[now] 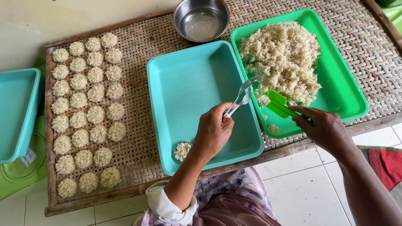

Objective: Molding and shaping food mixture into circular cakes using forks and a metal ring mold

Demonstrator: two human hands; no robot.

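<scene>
- Head view: my left hand (213, 130) has its fingers clamped on the handle of a metal fork (239, 98); tines point up and away, toward the heap.
- My right hand (323, 125) pinches a green scoop (277, 103) between thumb and fingertips; the blade sits at the near edge of the shredded rice heap (282, 58).
- Fork tines and scoop are just beside each other, both at the heap's near-left corner; I cannot tell if they touch.
- Heap lies in the green tray (347, 90), beyond my right fingers.
- Teal tray (188, 83) sits under my left hand; a small round mould packed with shreds (182, 151) sits in its near corner, just left of my left wrist.
- Steel bowl (201, 19) well beyond the fork tips.
- Rows of formed rice pucks (86, 113) on the woven mat (138, 50), well left of my left fingers.
- Second teal tray (16, 113) at far left, off the mat.
- Red cloth (387, 165) on the floor, right of my right forearm.
</scene>
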